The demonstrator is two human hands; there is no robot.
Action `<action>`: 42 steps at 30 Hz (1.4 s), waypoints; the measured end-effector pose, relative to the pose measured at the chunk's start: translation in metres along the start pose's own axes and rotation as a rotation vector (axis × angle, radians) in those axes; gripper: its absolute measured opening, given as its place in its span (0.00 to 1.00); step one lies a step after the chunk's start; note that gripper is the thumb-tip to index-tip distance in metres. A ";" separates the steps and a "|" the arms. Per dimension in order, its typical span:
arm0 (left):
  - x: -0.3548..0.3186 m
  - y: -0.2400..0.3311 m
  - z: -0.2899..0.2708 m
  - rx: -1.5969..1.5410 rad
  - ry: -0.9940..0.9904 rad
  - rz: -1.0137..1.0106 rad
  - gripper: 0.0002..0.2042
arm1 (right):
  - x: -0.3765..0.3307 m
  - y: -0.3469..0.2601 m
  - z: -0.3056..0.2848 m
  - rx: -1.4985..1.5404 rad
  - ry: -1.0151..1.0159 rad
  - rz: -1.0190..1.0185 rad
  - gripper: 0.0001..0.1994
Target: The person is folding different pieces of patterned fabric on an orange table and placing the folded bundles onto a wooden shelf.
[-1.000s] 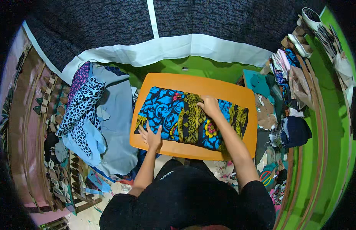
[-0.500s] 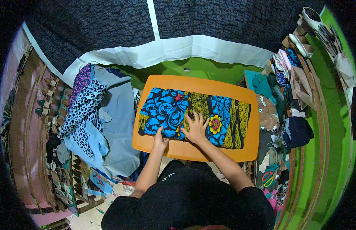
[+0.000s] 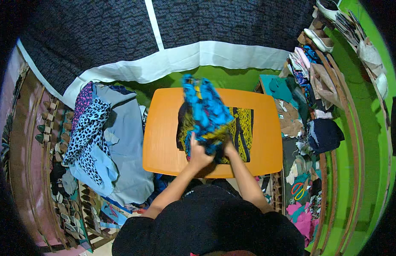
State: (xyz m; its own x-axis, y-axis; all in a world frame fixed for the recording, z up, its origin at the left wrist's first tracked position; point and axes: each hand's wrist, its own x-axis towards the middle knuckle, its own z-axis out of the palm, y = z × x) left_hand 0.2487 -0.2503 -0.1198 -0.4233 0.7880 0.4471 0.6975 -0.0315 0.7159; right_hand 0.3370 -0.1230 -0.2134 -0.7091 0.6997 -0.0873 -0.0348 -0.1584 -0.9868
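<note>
A folded patterned cloth (image 3: 245,132), black with blue leaves and yellow-gold bands, lies partly on an orange table (image 3: 161,136). Its left section (image 3: 206,109) is raised off the tabletop and blurred by motion, its far end reaching past the table's back edge. My left hand (image 3: 200,154) grips the near edge of the raised part, thumb on top. Close beside it, my right hand (image 3: 229,149) is closed on the same cloth, most of its fingers hidden by the fabric.
Left of the table hang a grey cloth (image 3: 129,158) and a leopard-print cloth (image 3: 89,126). Fabric scraps (image 3: 287,121) and red-and-yellow-handled scissors (image 3: 298,191) lie at the right. A dark curtain (image 3: 99,34) with a white border hangs behind the table.
Half a second ago the cloth lay flat under both hands. Now its left part is lifted and folded over toward the right, and both hands have drawn together at its near edge.
</note>
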 end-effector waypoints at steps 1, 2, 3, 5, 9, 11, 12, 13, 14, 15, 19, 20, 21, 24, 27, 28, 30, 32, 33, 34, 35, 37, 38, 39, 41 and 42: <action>0.004 0.019 -0.004 0.236 -0.111 0.162 0.24 | -0.007 0.000 -0.022 0.593 0.319 0.453 0.18; 0.014 0.042 0.012 0.217 -0.354 0.238 0.25 | -0.004 0.060 -0.103 0.549 0.293 0.302 0.23; 0.012 0.043 0.019 0.240 -0.569 0.250 0.27 | -0.008 0.061 -0.111 0.551 0.294 0.304 0.23; -0.005 0.027 0.033 0.017 -0.640 0.207 0.22 | -0.026 0.035 -0.117 0.349 0.353 0.341 0.27; 0.003 0.006 0.017 0.131 -0.245 0.148 0.16 | -0.058 -0.043 -0.103 0.044 0.441 0.398 0.35; 0.014 -0.009 0.007 0.122 -0.028 0.036 0.16 | -0.057 -0.062 -0.093 -0.328 0.249 0.504 0.37; 0.016 -0.017 0.005 0.110 0.053 -0.077 0.17 | -0.052 -0.040 -0.109 -0.168 0.180 0.486 0.37; 0.014 -0.029 0.000 0.111 0.148 -0.206 0.17 | -0.050 -0.047 -0.102 -0.169 0.167 0.487 0.37; 0.017 -0.033 -0.007 0.175 0.243 -0.234 0.18 | -0.052 -0.063 -0.091 -0.253 0.229 0.443 0.36; 0.018 -0.032 -0.010 0.322 0.266 -0.344 0.22 | -0.051 -0.071 -0.085 -0.336 0.291 0.398 0.35; 0.031 -0.012 -0.024 0.467 -0.027 -0.522 0.33 | -0.052 -0.010 -0.113 -0.801 0.601 0.217 0.35; 0.030 -0.013 -0.028 0.468 -0.193 -0.547 0.37 | -0.051 -0.030 -0.090 -0.979 0.763 0.200 0.36; 0.024 -0.021 -0.031 0.470 -0.185 -0.557 0.37 | -0.051 -0.055 -0.076 -0.981 0.750 0.196 0.36; 0.014 -0.036 -0.040 0.318 -0.193 -0.341 0.38 | -0.046 -0.102 -0.052 -1.086 0.484 -0.130 0.35; 0.012 -0.049 -0.058 0.278 -0.227 -0.307 0.34 | -0.035 -0.108 -0.049 -1.204 0.384 -0.281 0.28; 0.009 -0.047 -0.063 0.367 -0.200 -0.397 0.28 | -0.029 -0.103 -0.055 -1.237 0.318 -0.362 0.24; 0.001 -0.069 -0.066 0.368 -0.184 -0.418 0.24 | -0.019 -0.094 -0.063 -1.151 0.338 -0.466 0.15; -0.011 -0.096 -0.068 0.373 -0.159 -0.453 0.20 | -0.013 -0.104 -0.070 -1.073 0.405 -0.422 0.15; -0.016 -0.109 -0.067 0.238 -0.106 -0.501 0.15 | -0.009 -0.105 -0.079 -1.039 0.453 -0.444 0.14; -0.018 -0.116 -0.065 0.102 -0.055 -0.544 0.10 | -0.006 -0.104 -0.090 -0.998 0.482 -0.401 0.13; -0.011 -0.107 -0.065 0.100 -0.059 -0.543 0.10 | -0.004 -0.099 -0.104 -0.973 0.505 -0.352 0.12; 0.007 -0.087 -0.060 -0.262 0.157 -0.591 0.05 | -0.003 -0.092 -0.130 -0.943 0.542 -0.157 0.11; 0.012 -0.083 -0.056 -0.130 0.231 -0.463 0.04 | -0.004 -0.095 -0.127 -0.943 0.537 -0.159 0.11; 0.015 -0.078 -0.054 -0.113 0.217 -0.481 0.04 | -0.005 -0.099 -0.125 -0.998 0.573 0.018 0.12; 0.027 -0.050 -0.044 -0.204 0.241 -0.489 0.06 | -0.007 -0.102 -0.121 -1.048 0.617 0.199 0.13; 0.030 -0.040 -0.034 -0.237 0.258 -0.475 0.09 | -0.009 -0.101 -0.115 -1.134 0.618 0.014 0.14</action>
State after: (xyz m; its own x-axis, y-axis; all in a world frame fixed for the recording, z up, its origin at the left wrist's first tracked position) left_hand 0.1886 -0.2461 -0.1172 -0.8054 0.5753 0.1428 0.2612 0.1282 0.9567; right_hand 0.4281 -0.0329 -0.1291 -0.2522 0.9554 0.1539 0.7998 0.2953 -0.5227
